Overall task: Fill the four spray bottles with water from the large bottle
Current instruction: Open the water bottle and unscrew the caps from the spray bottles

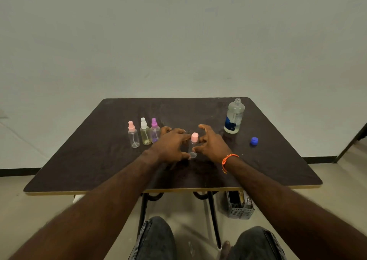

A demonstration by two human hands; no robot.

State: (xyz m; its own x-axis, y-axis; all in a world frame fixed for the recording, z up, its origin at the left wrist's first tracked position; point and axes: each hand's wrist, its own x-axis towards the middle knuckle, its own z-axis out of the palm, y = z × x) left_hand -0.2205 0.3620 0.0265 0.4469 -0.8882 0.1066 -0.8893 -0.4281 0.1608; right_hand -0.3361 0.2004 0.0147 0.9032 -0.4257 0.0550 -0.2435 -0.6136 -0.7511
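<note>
On the dark matte desk [99,160], a clear pink-capped spray bottle [193,145] stands between both hands: left hand [172,143] touching it, fingers spread; right hand [211,143] open beside. Farther right, the uncapped large bottle [234,116].

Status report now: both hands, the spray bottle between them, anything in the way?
Left hand and right hand open, flanking pink-capped spray bottle; grip unclear. Large bottle uncapped, blue cap on table. Nothing in the way.

Four small spray bottles [146,133] upright mid-table, large bottle [234,116] uncapped — far right.
</note>
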